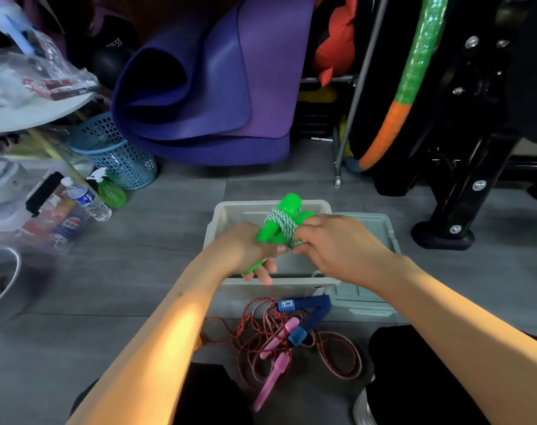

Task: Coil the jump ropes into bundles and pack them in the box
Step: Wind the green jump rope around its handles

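Observation:
A green-handled jump rope (284, 222) with green-and-white cord wound around its handles is held over the open grey plastic box (227, 213). My left hand (248, 251) grips the lower ends of the green handles. My right hand (337, 240) pinches the wound cord from the right. On the floor in front of the box lie a loose red-and-white rope with pink handles (276, 342) and blue foam handles (311, 315) of another rope, tangled together.
The box's grey lid (371, 299) lies to the right of the box. A rolled purple mat (206, 87) leans behind. A blue mesh basket (120, 154), bottles (86, 199) and clutter sit left. A black machine base (444, 234) stands right. My knees are at the bottom edge.

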Action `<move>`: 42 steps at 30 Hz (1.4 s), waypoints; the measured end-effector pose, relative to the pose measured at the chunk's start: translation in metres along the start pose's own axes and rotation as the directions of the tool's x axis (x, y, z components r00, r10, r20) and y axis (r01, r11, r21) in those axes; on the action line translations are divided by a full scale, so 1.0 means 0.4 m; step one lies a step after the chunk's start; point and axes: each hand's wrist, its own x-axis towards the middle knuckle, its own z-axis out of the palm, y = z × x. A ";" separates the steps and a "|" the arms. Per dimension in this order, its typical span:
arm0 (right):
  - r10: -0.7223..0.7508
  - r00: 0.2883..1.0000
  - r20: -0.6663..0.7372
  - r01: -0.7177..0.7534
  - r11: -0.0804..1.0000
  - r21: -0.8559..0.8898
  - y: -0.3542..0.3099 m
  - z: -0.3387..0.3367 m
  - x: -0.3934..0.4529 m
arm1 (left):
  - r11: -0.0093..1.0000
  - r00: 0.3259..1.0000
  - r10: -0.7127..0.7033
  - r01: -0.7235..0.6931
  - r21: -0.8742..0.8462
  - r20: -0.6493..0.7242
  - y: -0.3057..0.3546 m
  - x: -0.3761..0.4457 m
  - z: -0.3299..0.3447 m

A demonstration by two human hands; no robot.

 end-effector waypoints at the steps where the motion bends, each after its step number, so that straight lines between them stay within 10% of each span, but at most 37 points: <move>1: -0.018 1.000 -0.005 0.018 1.000 0.008 -0.002 -0.003 0.002 | 0.998 0.998 -0.016 0.011 0.066 0.067 0.001 -0.002 0.001; 17: -0.032 0.943 0.330 -0.219 0.688 0.692 0.061 -0.008 0.021 | 0.975 0.783 0.061 -0.180 0.133 0.619 -0.004 -0.031 0.038; 23: 0.020 0.916 0.400 -0.399 0.125 0.908 0.083 -0.005 0.018 | 0.974 0.824 0.192 -0.226 -0.002 0.533 -0.006 -0.042 -0.016; 42: -0.068 0.970 0.234 -0.244 -0.259 0.935 0.062 0.021 0.009 | 0.921 0.948 0.285 -0.232 -0.313 0.138 -0.028 -0.044 -0.042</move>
